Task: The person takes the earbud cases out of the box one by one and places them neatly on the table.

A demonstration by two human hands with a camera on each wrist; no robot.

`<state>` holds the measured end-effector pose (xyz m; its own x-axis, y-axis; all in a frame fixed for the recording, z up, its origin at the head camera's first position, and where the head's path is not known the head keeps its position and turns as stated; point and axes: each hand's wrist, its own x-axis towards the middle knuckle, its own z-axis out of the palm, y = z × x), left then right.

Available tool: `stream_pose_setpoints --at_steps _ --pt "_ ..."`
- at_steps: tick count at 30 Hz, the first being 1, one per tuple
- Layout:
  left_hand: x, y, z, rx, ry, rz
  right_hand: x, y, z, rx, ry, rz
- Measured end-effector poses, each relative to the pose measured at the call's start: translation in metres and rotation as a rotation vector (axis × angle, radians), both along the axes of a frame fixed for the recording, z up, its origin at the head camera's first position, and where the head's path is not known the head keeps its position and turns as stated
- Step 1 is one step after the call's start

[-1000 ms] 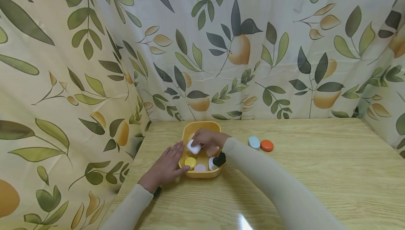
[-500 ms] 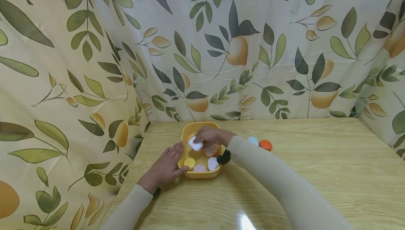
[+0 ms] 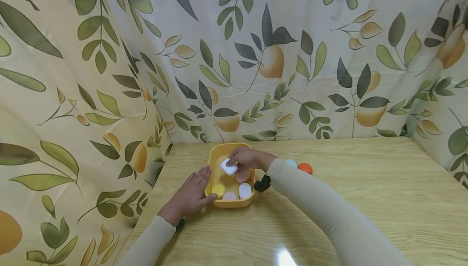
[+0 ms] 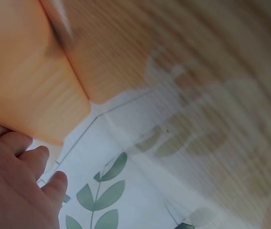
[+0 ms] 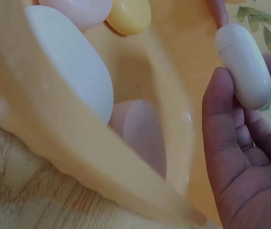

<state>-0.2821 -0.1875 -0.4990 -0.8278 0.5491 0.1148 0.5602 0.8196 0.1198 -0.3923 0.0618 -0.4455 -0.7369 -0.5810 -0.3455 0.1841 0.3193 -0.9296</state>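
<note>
Over the yellow plastic basket [image 3: 232,204], my right hand [image 3: 249,158] pinches a white earbud case [image 3: 228,167] between thumb and fingers. In the right wrist view the case [image 5: 245,67] shows a seam near one end. My left hand [image 3: 188,196] rests with extended fingers along the basket's left side, its thumb at the near rim. Inside the basket lie a yellow round piece [image 3: 218,191], a pale pink piece [image 3: 229,196], a white oval piece [image 3: 245,191] and a dusky pink piece [image 3: 243,176]. The left wrist view shows fingers against the basket wall [image 4: 26,71].
On the wooden table [image 3: 365,189], right of the basket, lie an orange-red round piece [image 3: 305,168] and a light blue one [image 3: 291,163], partly hidden by my right sleeve. A leaf-patterned curtain [image 3: 270,95] hangs behind the table and along the left.
My right hand has drawn a little to the right within the basket area, carrying the white earbud case along. My left hand stays at the basket's side.
</note>
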Motion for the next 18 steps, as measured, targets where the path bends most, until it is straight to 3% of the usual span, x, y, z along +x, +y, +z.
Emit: stream_pose_setpoints --at_steps 18 --pt "0.002 0.0 0.0 -0.002 0.025 -0.014 -0.002 0.024 0.001 -0.027 -0.014 -0.043"
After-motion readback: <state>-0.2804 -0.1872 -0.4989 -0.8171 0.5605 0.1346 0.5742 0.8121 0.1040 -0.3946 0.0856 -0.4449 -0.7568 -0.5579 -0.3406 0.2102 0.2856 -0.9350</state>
